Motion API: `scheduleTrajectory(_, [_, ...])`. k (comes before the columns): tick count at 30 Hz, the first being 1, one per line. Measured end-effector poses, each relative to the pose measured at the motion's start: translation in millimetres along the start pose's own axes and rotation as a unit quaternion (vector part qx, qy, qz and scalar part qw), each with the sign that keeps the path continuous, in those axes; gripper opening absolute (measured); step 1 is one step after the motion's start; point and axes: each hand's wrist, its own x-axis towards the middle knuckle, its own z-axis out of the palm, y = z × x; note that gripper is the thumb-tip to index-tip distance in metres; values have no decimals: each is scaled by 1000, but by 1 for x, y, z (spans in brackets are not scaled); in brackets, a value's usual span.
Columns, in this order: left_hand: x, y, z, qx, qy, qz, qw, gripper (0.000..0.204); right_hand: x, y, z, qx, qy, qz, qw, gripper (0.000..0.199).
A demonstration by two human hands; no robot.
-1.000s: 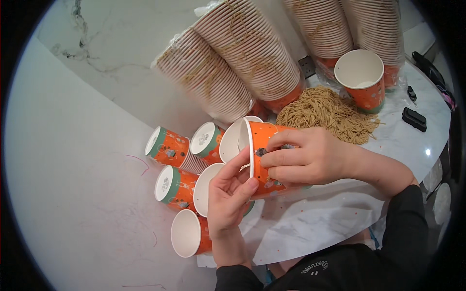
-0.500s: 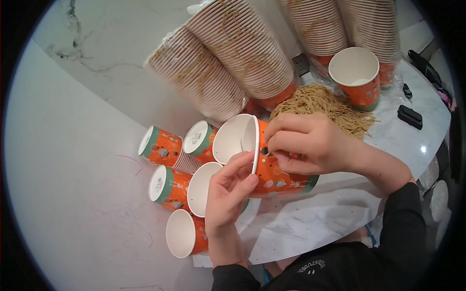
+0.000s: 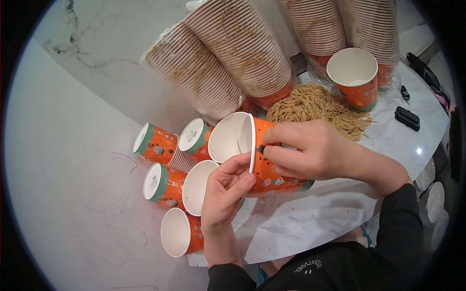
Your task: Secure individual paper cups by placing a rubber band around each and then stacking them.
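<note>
Over marble table (image 3: 388,140), right hand (image 3: 310,150) clamped around orange paper cup (image 3: 267,165), left hand (image 3: 225,191) pinching its rim

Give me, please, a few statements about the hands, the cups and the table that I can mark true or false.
1. Both hands hold one orange paper cup lying on its side. True.
2. The left hand grips the cup's base. False: it pinches the rim.
3. The right hand rests on the cup's wall. True.
4. The upright cup stands beside a pile of tan cords. True.
5. The stacked cups are blue. False: brownish rims, orange ends.
</note>
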Motion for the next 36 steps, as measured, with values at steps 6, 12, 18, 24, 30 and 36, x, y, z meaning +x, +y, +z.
scheduleTrajectory(6, [1, 2, 13, -7, 59, 23, 998, 45, 2, -2, -2, 73, 14, 30, 997, 17])
scheduleTrajectory(12, [-8, 2, 24, 196, 117, 115, 967, 32, 3, -2, 0, 129, 29, 87, 987, 17])
scheduleTrajectory(18, [-8, -10, 30, 293, 168, 220, 915, 24, 3, -7, 3, 155, 23, 79, 984, 15])
scheduleTrajectory(24, [-3, -11, 32, 410, 177, 257, 857, 19, 2, -4, 5, 170, 27, 63, 983, 16])
scheduleTrajectory(30, [-3, -14, 29, 455, 188, 292, 820, 13, 1, -11, 5, 207, 10, 113, 972, 13])
scheduleTrajectory(36, [-6, -9, 27, 432, 169, 287, 838, 12, 5, -16, -8, 250, -69, 176, 950, 14])
